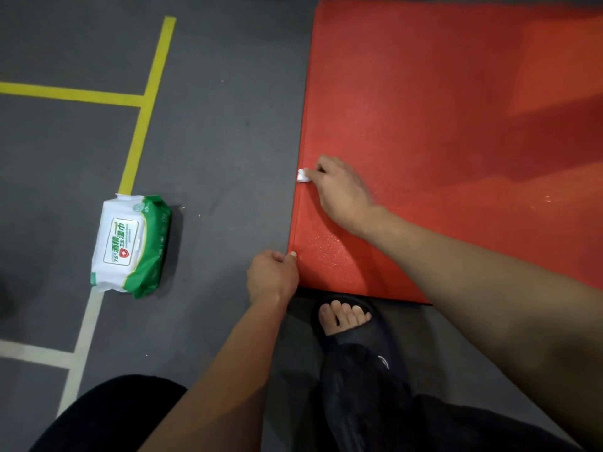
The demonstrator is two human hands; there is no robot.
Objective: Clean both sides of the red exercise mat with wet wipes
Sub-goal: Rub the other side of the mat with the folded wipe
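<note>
1. Flat on the grey floor (228, 141) lies the red foam exercise mat (440, 109), its wet surface glistening near both hands.
2. Right hand (341, 187) curls its grip on a small crumpled white wet wipe (302, 175), pressing it at the mat's left edge, likely wiping the border.
3. Left hand (272, 277) pinches the near corner, probably steadying it.
4. Left of both, well apart, sits the green-and-white wipes pack (130, 246).

Your red mat (440, 109) looks like fine-grained foam or rubber, matt where dry and glistening with wet speckles near its near left corner (a damp sheen). The white wipe (302, 175) reads as soft cloth. The wipes pack (130, 246) is glossy crinkled plastic. The grey floor (222, 141) is matt, slightly rough.
</note>
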